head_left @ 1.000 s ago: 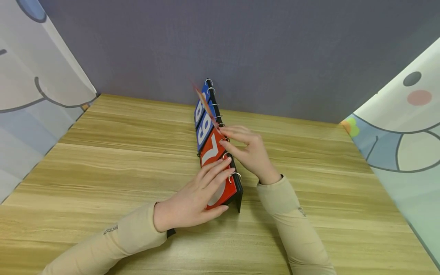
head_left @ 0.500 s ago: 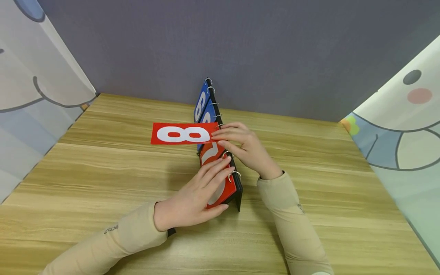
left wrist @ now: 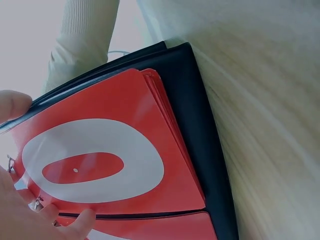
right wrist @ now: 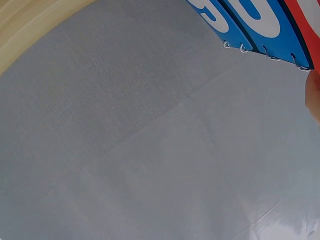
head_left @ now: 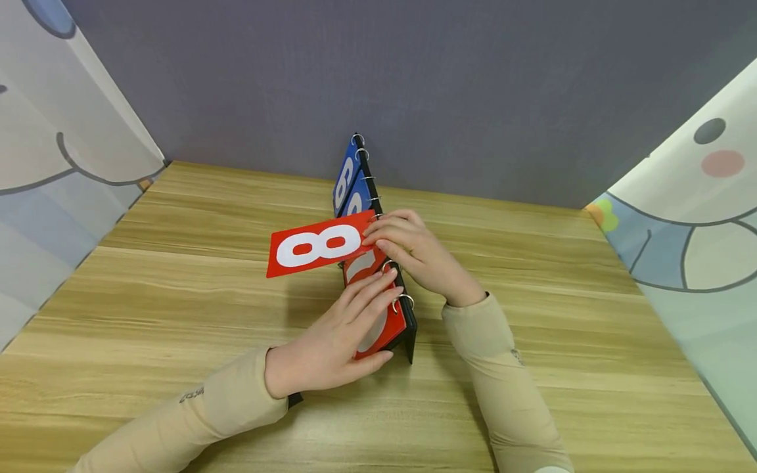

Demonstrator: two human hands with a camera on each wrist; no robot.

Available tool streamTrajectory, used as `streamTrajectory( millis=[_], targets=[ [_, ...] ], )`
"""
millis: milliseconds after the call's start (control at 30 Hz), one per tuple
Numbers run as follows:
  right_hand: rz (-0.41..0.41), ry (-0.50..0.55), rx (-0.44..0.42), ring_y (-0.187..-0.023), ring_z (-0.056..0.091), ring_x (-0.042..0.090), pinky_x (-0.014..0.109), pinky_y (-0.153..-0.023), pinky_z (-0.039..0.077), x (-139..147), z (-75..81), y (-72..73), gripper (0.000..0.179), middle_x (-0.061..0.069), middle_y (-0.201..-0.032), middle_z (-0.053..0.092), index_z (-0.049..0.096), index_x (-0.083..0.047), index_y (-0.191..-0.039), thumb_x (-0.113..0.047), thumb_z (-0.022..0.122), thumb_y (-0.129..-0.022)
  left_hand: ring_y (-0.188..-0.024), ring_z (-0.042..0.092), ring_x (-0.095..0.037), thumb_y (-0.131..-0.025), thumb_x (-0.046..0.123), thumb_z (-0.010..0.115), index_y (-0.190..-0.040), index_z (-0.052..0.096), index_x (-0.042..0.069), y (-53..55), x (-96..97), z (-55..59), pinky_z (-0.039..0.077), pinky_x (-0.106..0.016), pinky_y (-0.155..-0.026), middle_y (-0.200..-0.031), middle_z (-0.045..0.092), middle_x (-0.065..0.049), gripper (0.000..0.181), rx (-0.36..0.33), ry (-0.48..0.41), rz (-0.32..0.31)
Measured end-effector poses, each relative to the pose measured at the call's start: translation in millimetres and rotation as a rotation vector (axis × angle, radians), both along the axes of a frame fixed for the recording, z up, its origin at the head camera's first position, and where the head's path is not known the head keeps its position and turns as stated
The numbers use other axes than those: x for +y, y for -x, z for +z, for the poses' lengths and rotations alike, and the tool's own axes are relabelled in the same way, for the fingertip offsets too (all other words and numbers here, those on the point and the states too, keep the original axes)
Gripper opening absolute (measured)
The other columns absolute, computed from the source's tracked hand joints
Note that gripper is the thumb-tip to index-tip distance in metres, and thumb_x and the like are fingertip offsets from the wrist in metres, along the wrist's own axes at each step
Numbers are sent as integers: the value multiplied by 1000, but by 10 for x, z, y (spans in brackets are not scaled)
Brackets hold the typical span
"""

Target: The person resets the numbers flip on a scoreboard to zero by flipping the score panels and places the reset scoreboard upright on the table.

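Note:
A tabletop flip scoreboard with a black stand stands on the table, seen nearly end-on in the head view. My right hand pinches a red number card printed with a white 8 near its ringed edge. That card sticks out leftward over the table. My left hand rests with straight fingers over the near red card, which shows a 0 in the left wrist view. Its thumb touches the stand's edge. Another red card between the hands is partly covered. In the right wrist view, only a bit of the right hand shows.
Two blue number cards hang at the scoreboard's far end. Metal rings run along its top edge. The wood-grain table ends at a grey back panel. Cartoon-printed sheets flank it on both sides.
The red 8 card has swung from standing edge-on over the board to lying out leftward, its free end now lower and nearer. My right fingers moved slightly with it. The left hand has stayed still.

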State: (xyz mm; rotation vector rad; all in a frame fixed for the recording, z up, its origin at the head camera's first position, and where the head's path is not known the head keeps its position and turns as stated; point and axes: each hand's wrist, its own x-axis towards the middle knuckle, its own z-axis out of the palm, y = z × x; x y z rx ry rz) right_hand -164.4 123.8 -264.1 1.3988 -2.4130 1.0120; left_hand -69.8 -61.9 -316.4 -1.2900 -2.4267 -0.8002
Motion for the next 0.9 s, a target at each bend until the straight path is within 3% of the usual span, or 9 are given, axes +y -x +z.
streamTrajectory(
  millis=[267, 433, 500, 567, 733, 800, 900],
  targets=[
    [83, 8, 60, -113, 49, 26, 39, -108, 24, -3, 1, 61, 41, 11, -104, 67, 66, -3, -99, -28, 34, -104, -144, 17, -28, -85, 26, 69, -144, 28, 2, 5, 6, -8, 26, -40, -114, -156, 17, -13, 76, 25, -14, -3],
    [36, 41, -27, -119, 43, 26, 40, -106, 28, 16, -19, 48, 26, 10, -114, 63, 65, -3, -106, -16, 43, -101, -143, 17, -28, -85, 25, 70, -144, 28, 3, 4, 0, -15, 27, -41, -114, -156, 17, -12, 76, 22, -19, -5],
    [-21, 98, -121, -122, 42, 25, 41, -106, 30, 33, -26, 38, 23, 11, -122, 59, 64, -3, -111, -11, 47, -99, -144, 17, -28, -85, 26, 70, -144, 28, 3, 5, -3, -14, 27, -41, -114, -157, 16, -12, 76, 18, -20, -5],
    [-108, 190, -269, -123, 44, 22, 42, -106, 33, 57, -37, 42, 24, 11, -127, 56, 61, -2, -116, -11, 48, -98, -144, 16, -28, -85, 26, 70, -145, 27, 4, 3, -5, -11, 27, -41, -114, -157, 15, -11, 76, 11, -19, -4],
    [-270, 473, -741, -124, 44, 28, 46, -109, 33, 175, -166, 123, 30, 16, -128, 50, 53, 4, -120, -15, 44, -99, -144, 17, -27, -85, 27, 70, -145, 28, 5, -5, 4, -4, 28, -41, -113, -157, 14, -9, 76, -9, -13, -1],
    [-273, 520, -907, -125, 41, 32, 48, -110, 30, 239, -256, 165, 30, 16, -126, 50, 51, 5, -121, -14, 42, -99, -144, 17, -26, -85, 27, 70, -145, 28, 6, -8, 6, -4, 28, -41, -113, -157, 15, -9, 77, -11, -12, 0],
    [-248, 504, -1103, -126, 37, 35, 52, -111, 27, 328, -380, 206, 30, 12, -123, 47, 46, 3, -124, -14, 36, -100, -144, 17, -27, -84, 27, 70, -145, 28, 6, -16, 0, -7, 28, -41, -113, -157, 15, -9, 77, -10, -13, 4]
  ],
)
